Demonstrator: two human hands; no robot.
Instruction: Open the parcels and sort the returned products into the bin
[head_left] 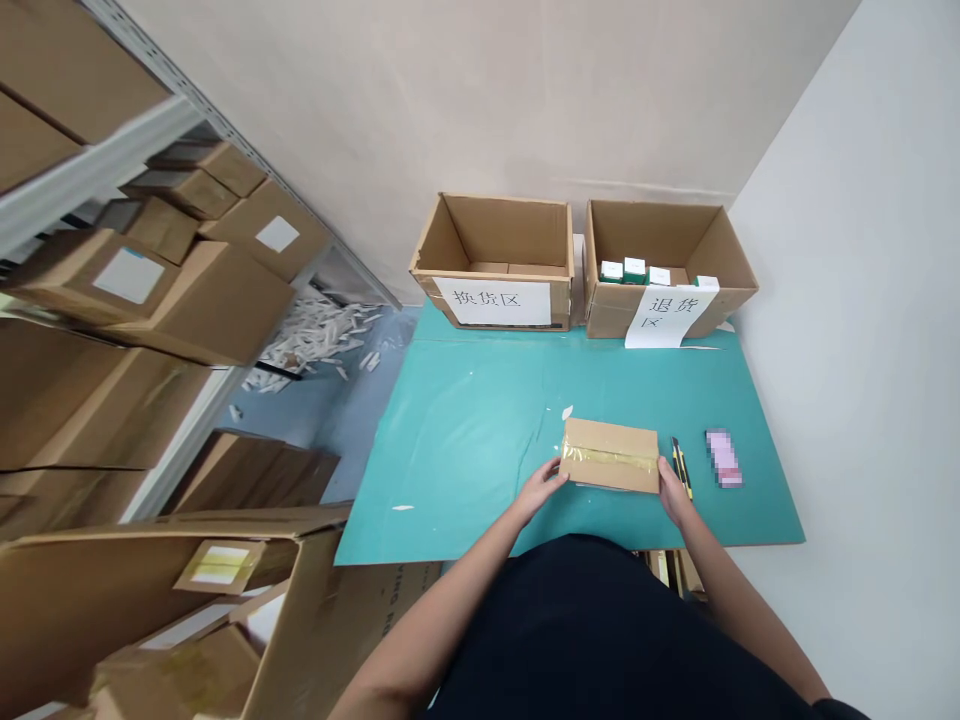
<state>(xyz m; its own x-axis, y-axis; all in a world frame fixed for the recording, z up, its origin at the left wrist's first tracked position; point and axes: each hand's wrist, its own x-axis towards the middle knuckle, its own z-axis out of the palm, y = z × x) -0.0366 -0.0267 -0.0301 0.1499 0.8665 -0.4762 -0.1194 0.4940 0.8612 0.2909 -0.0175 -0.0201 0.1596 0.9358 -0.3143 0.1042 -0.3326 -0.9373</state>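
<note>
The cardboard parcel (609,440) is showing a light brown colour, and a band of yellow tape (609,459) is crossing it like one shiny stripe. Under it, the mat (465,450) is spreading a teal colour with some small white marks. The utility knife (681,465) is showing yellow and black. The small package (724,458) is appearing pink and white, but it is blurred. The brown carton (652,235) on the right is holding small boxes (634,270) in white and dark green, and its paper label (664,315) is carrying black characters on white. The person's shirt (592,630) is looking black.
</note>
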